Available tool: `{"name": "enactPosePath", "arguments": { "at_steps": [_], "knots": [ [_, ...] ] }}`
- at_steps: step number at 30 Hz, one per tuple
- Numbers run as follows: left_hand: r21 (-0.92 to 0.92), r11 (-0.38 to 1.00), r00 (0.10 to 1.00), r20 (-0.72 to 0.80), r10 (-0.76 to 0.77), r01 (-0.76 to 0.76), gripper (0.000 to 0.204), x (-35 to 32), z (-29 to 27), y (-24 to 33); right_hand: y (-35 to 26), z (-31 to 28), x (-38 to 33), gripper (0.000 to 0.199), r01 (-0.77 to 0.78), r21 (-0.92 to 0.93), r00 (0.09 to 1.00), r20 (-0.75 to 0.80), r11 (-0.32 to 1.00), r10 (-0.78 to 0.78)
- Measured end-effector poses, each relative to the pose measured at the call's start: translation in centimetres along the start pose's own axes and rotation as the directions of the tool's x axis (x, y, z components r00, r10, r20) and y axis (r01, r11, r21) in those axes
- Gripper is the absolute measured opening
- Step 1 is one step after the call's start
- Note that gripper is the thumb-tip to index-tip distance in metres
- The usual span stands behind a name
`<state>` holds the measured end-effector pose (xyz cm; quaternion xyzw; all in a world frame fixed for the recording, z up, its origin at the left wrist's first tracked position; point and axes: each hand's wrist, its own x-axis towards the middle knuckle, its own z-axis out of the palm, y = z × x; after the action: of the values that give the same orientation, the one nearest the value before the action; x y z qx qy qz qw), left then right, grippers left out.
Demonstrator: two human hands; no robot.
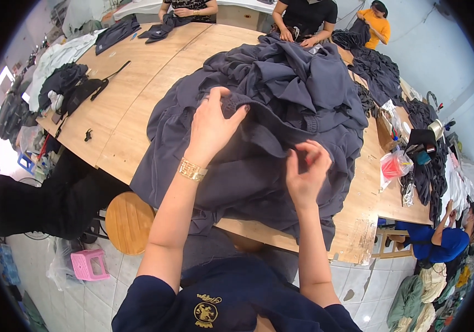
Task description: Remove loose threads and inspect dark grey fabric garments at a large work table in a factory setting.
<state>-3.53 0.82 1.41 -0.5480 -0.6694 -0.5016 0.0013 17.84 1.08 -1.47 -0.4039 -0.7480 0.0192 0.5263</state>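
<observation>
The left hand (215, 126) is holding a dark grey garment (264, 133) between parted thumb (239, 114) and fingers (218, 92); the right hand (307, 176) is half curling at its edge, grip unclear from here. Beyond them, heaped cloth (308, 74) is crowding the table (137, 74); leftward, a black bag (84, 97) is lying.

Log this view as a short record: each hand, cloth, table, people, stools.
left grip: at a ribbed part of the dark grey cloth, thumb and fingers apart
right grip: at an edge of the same cloth; hold unclear
cloth: large crumpled heap
table: pale wood, under the heap
people: person in patterned top, person in black, person in orange, person in blue
stools: round wooden stool, pink stool
</observation>
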Motion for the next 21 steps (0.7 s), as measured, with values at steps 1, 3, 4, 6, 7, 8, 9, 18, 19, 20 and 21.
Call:
{"name": "enactPosePath", "arguments": {
  "at_steps": [1,3,4,6,7,8,9,18,19,20,21],
  "knots": [
    [0.247,0.962,0.981,-0.124,0.146,-0.112,0.033,-0.1,0.3,-0.7,0.7,1.1,-0.3,0.036,-0.053,0.015,0.998,0.023,0.998,0.053],
    [0.269,0.955,0.984,-0.085,0.155,-0.127,0.035,-1.3,0.5,-0.2,2.7,1.9,-1.3,0.034,-0.051,-0.062,0.995,0.084,0.997,0.056],
    [0.301,0.944,0.986,-0.051,0.157,-0.135,0.036,-2.3,0.6,0.1,3.4,2.2,-2.0,0.033,-0.046,-0.068,0.993,0.103,0.997,0.053],
    [0.134,0.987,0.980,0.170,-0.108,0.086,0.031,-4.7,0.6,0.4,3.5,2.2,-2.7,0.031,-0.068,-0.083,0.991,0.111,0.994,0.077],
    [0.028,0.966,0.901,0.357,-0.248,0.255,0.031,-5.7,0.5,0.3,3.3,2.1,-2.7,0.027,-0.101,-0.047,0.988,0.111,0.994,0.105],
    [-0.096,0.911,0.801,0.519,-0.299,0.402,0.033,-6.7,1.0,-0.7,2.9,2.1,-2.8,0.025,-0.131,-0.009,0.985,0.115,0.991,0.132],
    [-0.214,0.798,0.730,0.581,-0.360,0.564,0.035,-7.8,1.9,-1.2,2.6,2.1,-2.8,0.025,-0.134,-0.008,0.984,0.117,0.991,0.134],
    [-0.559,0.392,0.683,0.606,-0.407,0.730,0.031,-11.1,7.3,-1.3,0.9,4.1,-0.8,0.025,-0.173,-0.126,0.954,0.225,0.977,0.198],
    [-0.550,0.431,0.698,0.586,-0.411,0.715,0.028,-11.4,7.3,-1.3,1.4,4.8,-1.1,0.027,-0.135,-0.185,0.958,0.227,0.973,0.176],
    [-0.540,0.466,0.712,0.568,-0.413,0.701,0.024,-11.5,7.1,-1.0,1.8,5.0,-1.3,0.027,-0.130,-0.179,0.958,0.231,0.975,0.170],
    [-0.507,0.551,0.744,0.529,-0.409,0.663,0.022,-11.4,6.6,-0.6,2.0,5.2,-1.6,0.027,-0.127,-0.172,0.964,0.209,0.977,0.162]
  ]
}}
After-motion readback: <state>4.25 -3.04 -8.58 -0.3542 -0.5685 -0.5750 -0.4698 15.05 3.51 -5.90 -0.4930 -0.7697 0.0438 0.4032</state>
